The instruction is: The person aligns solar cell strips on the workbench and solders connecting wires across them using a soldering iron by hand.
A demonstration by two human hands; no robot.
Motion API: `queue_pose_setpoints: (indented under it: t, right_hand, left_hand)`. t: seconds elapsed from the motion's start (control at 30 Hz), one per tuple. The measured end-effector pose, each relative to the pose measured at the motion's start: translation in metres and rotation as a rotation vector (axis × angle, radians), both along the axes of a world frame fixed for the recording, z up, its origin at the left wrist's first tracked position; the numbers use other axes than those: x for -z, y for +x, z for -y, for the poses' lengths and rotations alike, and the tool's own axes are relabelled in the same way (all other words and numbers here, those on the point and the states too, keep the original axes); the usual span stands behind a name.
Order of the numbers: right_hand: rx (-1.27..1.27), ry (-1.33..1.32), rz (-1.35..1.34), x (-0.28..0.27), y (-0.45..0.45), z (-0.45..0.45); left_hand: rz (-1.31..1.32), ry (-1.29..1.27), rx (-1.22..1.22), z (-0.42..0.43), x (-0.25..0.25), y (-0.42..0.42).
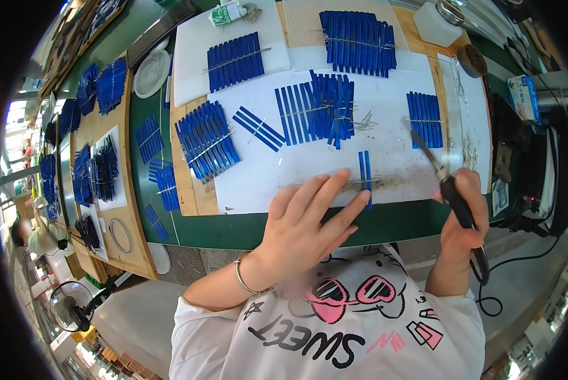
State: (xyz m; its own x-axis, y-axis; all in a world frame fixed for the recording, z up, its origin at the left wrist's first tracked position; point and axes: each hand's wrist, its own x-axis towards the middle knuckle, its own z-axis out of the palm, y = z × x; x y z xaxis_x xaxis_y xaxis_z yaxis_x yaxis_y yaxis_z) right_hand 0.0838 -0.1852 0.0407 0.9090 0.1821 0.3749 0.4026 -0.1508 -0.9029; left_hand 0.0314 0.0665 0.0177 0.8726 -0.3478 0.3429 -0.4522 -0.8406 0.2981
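My left hand (309, 221) lies flat near the front of the white work sheet (265, 180), its fingers stretched out and apart. Its index fingertip touches or nearly touches a pair of narrow blue solar cell strips (368, 166), with a thin wire across them. My right hand (453, 247) is wrapped round the black handle of a soldering iron (451, 193). The iron's tip points up and left, close to a group of blue strips (425, 114) at the right. Farther back lie joined strips (296, 114) and three parallel strips (258, 128).
Bundles of blue strips (234, 61) lie at the back and on a wooden board (122, 209) to the left. Loose wire pieces (367, 121) are mid-sheet. A white bottle (437, 25) and round tin (472, 60) stand back right. The iron's cord (502, 297) hangs at the right.
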Motion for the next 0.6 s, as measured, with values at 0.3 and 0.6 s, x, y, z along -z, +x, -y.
queue_pose_setpoints:
  t: [0.3, 0.6]
  right_hand:
    - [-0.079, -0.267, 0.215, -0.023, -0.003, -0.028]
    - [-0.123, -0.310, 0.277, -0.026, 0.001, -0.031]
  left_hand:
    - [0.065, -0.081, 0.005, -0.001, 0.007, -0.001]
    - [0.063, -0.099, -0.001, -0.001, 0.007, -0.001]
